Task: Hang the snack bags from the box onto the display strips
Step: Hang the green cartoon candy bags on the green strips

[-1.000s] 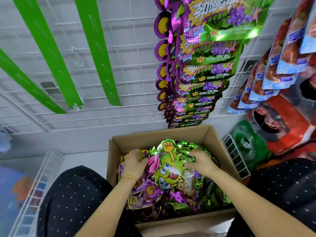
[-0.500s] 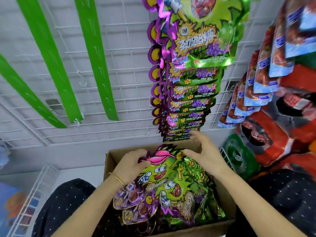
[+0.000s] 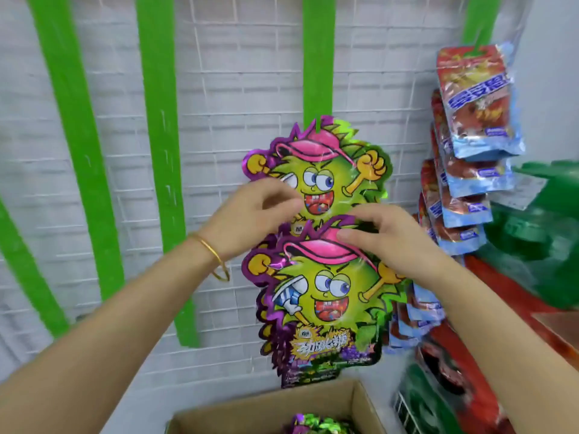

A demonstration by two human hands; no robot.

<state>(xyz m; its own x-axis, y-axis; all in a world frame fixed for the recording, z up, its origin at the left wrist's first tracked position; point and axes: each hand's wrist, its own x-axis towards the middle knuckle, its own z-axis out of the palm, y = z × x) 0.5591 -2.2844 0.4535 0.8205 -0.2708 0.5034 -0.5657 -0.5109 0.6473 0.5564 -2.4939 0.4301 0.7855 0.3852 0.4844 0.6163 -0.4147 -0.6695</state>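
Head view puts the lower snack bag (image 3: 326, 296) just under the upper snack bag (image 3: 322, 170) hanging on the green display strip (image 3: 316, 57), so its top hole should probably be lifted squarely onto the strip's next tab and released only once it catches. Left hand (image 3: 250, 217) has fingers curled where the two bags meet, blur hiding whether it pinches anything; right hand (image 3: 388, 245) pinches the lower snack bag's top edge, thumb on the pink cap (image 3: 319, 250)

Bright green display strips (image 3: 163, 151) cross a white wire grid (image 3: 238, 73). The foil snack bags (image 3: 326, 296) show a yellow-green cartoon face in a pink cap, edged in purple; neighbouring packets (image 3: 476, 98) are red and pale blue, the box (image 3: 282, 408) plain brown.
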